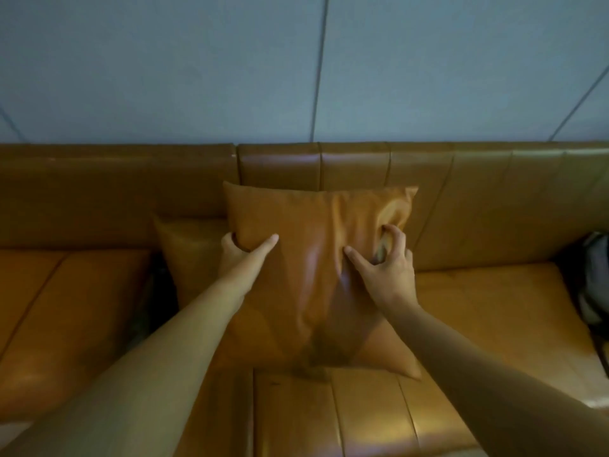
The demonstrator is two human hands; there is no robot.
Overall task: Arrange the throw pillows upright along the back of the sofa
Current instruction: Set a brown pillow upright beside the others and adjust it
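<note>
Already, one pillow (188,245) leaned on the sofa (99,192) back. My left hand (244,255) clasped the second pillow's (316,258) left edge; my right hand (385,262) pinched its right side, tilting it near the back's middle. I judged upright seating remained.

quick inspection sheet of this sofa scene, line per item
surface: tan leather sofa, seat cushions bare on both sides.
job's things: front pillow upright, top leaning toward the backrest; second pillow behind it on the left, partly hidden.
clutter: grey bundle at the right edge, too dim to identify.
grip: left hand clasps the front pillow's left edge; right hand pinches its right side.
cables: nothing seen.
surroundings: grey panelled wall behind.
</note>
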